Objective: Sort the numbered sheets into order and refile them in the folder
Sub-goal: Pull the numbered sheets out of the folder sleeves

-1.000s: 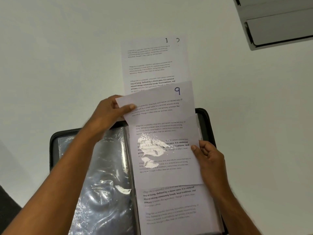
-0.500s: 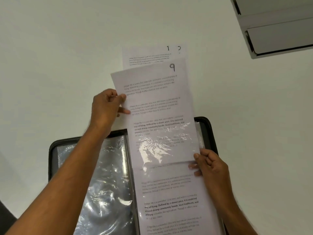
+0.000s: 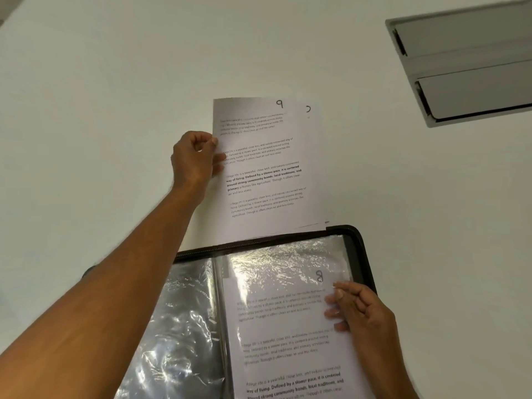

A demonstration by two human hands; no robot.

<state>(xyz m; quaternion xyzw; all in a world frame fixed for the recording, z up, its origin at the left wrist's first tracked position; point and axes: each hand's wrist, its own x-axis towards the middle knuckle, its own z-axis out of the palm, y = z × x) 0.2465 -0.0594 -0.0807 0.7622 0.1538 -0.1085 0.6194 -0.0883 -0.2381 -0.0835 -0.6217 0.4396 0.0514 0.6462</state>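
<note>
Left hand (image 3: 197, 158) pinching left edge of sheet 9 (image 3: 267, 168), thumb on top, fingers curled under. Sheet 9 lying on small stack of sheets (image 3: 312, 156) on white table (image 3: 115, 82), just beyond far edge of folder (image 3: 361, 254); near edge overlapping folder's far rim slightly. Sheet beneath poking out on right side, partial handwritten mark visible at far right corner, digit unreadable.

Folder open flat, near centre, dark zip border. Left plastic sleeve (image 3: 184, 326) glossy, glare heavy, contents unclear. Right plastic sleeve (image 3: 288, 266) holding sheet 8 (image 3: 288, 341), digit visible near far right corner through plastic.

Right hand (image 3: 359, 309) at right edge of right sleeve, fingers curled, thumb and forefinger pinching the sleeve/sheet edge; exact layer gripped cannot be told. Fingertips just below the 8.

Grey recessed panel (image 3: 466, 61) set in table, far right, well apart from folder and stack.
</note>
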